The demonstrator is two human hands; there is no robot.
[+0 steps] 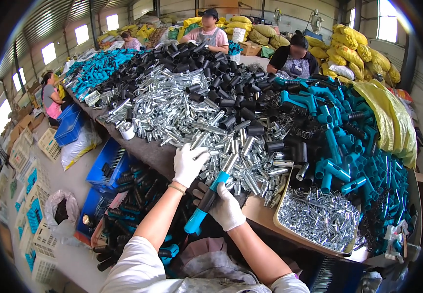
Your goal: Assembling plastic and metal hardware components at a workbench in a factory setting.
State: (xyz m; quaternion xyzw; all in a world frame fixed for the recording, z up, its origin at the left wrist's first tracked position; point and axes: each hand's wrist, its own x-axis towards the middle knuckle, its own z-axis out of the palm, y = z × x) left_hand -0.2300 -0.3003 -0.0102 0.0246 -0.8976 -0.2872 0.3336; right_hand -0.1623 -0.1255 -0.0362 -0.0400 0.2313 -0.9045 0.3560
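Note:
My right hand, in a white glove, is wrapped round a teal and black tubular handle. A shiny metal tube sticks out of its upper end, and its lower teal end points down toward my lap. My left hand, also gloved, is at the near edge of a heap of silvery metal tubes. Its fingers are bent together; whatever they pinch is too small or hidden to name. Close by on the right, a tray holds many small metal pins.
Black sleeves and teal handle parts pile across the table. Blue crates and black parts stand below its left edge. Co-workers sit beyond the heap. A yellow sack drapes the right side.

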